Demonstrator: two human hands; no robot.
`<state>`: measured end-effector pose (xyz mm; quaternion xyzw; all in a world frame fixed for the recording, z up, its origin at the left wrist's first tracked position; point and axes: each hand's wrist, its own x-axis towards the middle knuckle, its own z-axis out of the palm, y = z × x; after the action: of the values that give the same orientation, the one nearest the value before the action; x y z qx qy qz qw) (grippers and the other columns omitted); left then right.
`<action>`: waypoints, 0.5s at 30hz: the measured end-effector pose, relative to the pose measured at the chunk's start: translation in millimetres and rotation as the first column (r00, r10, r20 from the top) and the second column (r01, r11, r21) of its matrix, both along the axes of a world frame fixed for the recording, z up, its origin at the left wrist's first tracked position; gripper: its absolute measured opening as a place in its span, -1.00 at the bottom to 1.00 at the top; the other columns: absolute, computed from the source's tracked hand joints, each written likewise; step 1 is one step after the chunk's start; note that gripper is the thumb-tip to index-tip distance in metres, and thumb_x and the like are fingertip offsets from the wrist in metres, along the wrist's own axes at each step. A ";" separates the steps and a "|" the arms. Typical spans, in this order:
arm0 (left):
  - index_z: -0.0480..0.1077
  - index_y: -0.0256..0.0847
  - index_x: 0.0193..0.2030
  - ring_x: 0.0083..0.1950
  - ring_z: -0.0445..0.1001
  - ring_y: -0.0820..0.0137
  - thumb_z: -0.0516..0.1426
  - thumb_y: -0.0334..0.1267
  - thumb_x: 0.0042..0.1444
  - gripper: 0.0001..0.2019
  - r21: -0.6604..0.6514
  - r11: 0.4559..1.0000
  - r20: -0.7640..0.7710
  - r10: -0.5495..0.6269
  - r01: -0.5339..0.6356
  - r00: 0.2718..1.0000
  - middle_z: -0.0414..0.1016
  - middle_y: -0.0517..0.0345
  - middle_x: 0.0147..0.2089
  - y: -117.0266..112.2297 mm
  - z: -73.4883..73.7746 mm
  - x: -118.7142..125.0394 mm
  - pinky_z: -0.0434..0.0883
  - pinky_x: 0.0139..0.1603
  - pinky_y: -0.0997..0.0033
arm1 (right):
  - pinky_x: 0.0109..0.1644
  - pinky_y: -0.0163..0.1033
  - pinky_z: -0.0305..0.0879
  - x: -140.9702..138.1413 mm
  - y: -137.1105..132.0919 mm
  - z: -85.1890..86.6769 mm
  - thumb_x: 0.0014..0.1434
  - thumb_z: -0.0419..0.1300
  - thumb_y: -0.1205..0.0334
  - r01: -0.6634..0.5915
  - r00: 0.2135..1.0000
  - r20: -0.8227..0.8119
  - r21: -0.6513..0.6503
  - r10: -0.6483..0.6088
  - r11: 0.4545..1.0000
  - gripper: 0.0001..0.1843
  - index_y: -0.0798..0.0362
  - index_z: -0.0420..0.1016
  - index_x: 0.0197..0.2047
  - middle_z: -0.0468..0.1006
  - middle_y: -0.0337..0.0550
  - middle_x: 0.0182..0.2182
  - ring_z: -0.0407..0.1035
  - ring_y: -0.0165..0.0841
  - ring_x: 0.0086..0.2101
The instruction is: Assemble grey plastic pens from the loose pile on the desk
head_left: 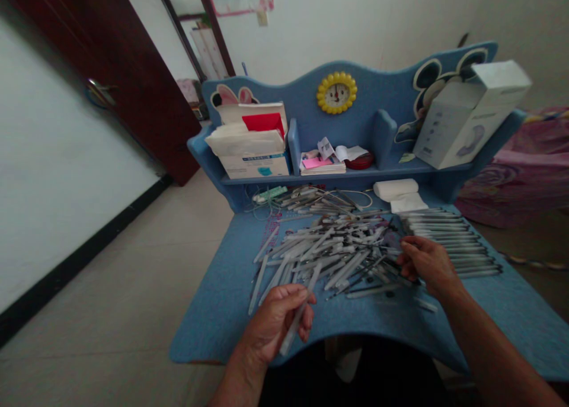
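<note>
My left hand (284, 315) is closed around a translucent white pen barrel (313, 281), tilted with its upper end toward the pile. My right hand (424, 262) reaches over the right side of the pile with its fingers pinched together. Whatever those fingers hold, if anything, is hidden. Between and beyond my hands spreads a jumbled pile of pen parts (326, 247), with frosted barrels and thin dark pieces. To the right of my right hand lies a neat row of pens (453, 235), side by side with dark ends.
A blue desk (213, 300) with a curved front edge carries everything. Behind the pile lie more pens (311, 199) and a white paper roll (395, 189). The raised shelf holds a mask box (255, 165), papers, and a tall white box (462, 122) under a yellow clock (336, 93).
</note>
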<state>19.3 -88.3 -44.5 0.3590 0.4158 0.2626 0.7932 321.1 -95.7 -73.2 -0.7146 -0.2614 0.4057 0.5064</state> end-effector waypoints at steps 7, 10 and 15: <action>0.40 -0.35 -0.37 -0.64 0.39 0.47 0.16 -0.22 -0.01 -0.81 -0.020 0.989 -0.009 0.148 -0.148 0.989 0.47 0.09 -0.57 0.4 2.5 14.0 0.34 -0.60 0.52 | -0.75 -0.41 0.12 -13.9 -15.0 7.1 0.01 0.15 0.12 -0.136 0.990 0.049 0.037 0.134 0.990 -0.81 0.08 0.34 -0.38 0.44 -0.27 -0.68 0.25 -0.47 -0.76; 0.38 -0.34 -0.36 -0.53 0.48 0.42 0.17 -0.23 -0.01 -0.82 -0.010 0.983 -0.013 0.183 -0.184 0.983 0.52 0.02 -0.48 1.4 6.3 21.1 0.38 -0.51 0.50 | -0.71 -0.41 0.14 -35.2 -24.9 14.2 0.03 0.16 0.04 -0.304 0.951 -0.027 0.114 0.309 0.946 -0.75 0.08 0.34 -0.42 0.45 -0.26 -0.65 0.26 -0.49 -0.73; 0.36 -0.33 -0.34 -0.45 0.51 0.36 0.15 -0.26 0.00 -0.84 0.033 0.977 -0.009 0.213 -0.213 0.977 0.55 -0.04 -0.40 2.5 10.5 31.3 0.41 -0.43 0.44 | -0.71 -0.40 0.09 -59.6 -31.0 12.7 0.04 0.15 -0.01 -0.422 0.902 -0.033 0.147 0.430 0.895 -0.71 0.07 0.35 -0.40 0.42 -0.30 -0.64 0.23 -0.50 -0.74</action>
<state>50.6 -85.7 -34.0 0.3265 0.4528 0.3502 0.7521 261.5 -126.7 -60.6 -0.5904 -0.4219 0.5109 0.4609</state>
